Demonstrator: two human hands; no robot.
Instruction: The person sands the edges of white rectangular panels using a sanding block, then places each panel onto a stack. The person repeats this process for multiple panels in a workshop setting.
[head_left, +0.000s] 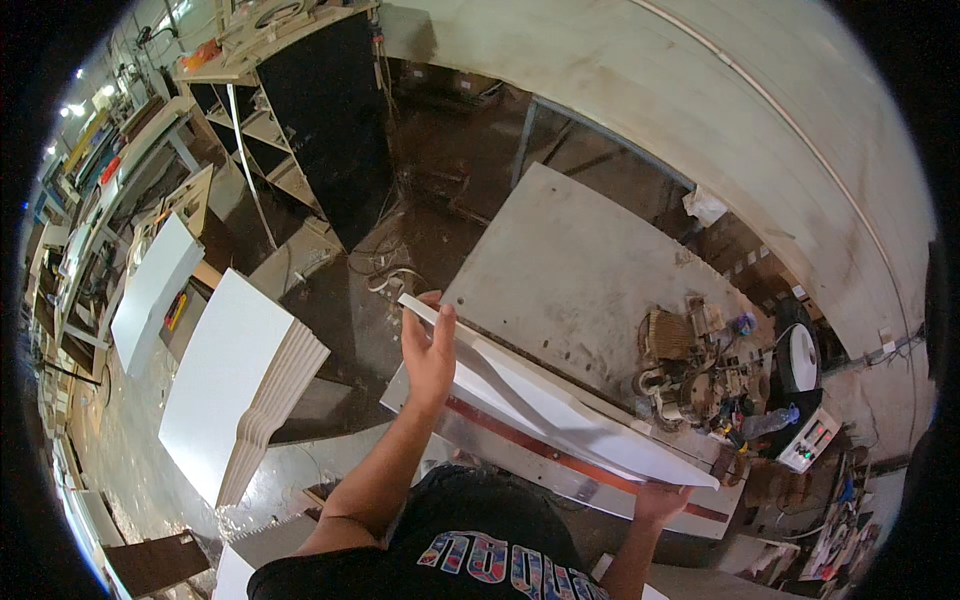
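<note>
Holds a long, white, flat board with a wavy edge (540, 405) slanted along the near side of a wide, flat, grey machine table (560, 250), clasping its left end in the left hand (429, 352) and grasping its lower edge near the right end with the right hand (660, 503). Has a stack of white boards with pale, wavy edges (235, 365) off left, plus a cluttered, dark metal mechanism (700, 388) on the table.
</note>
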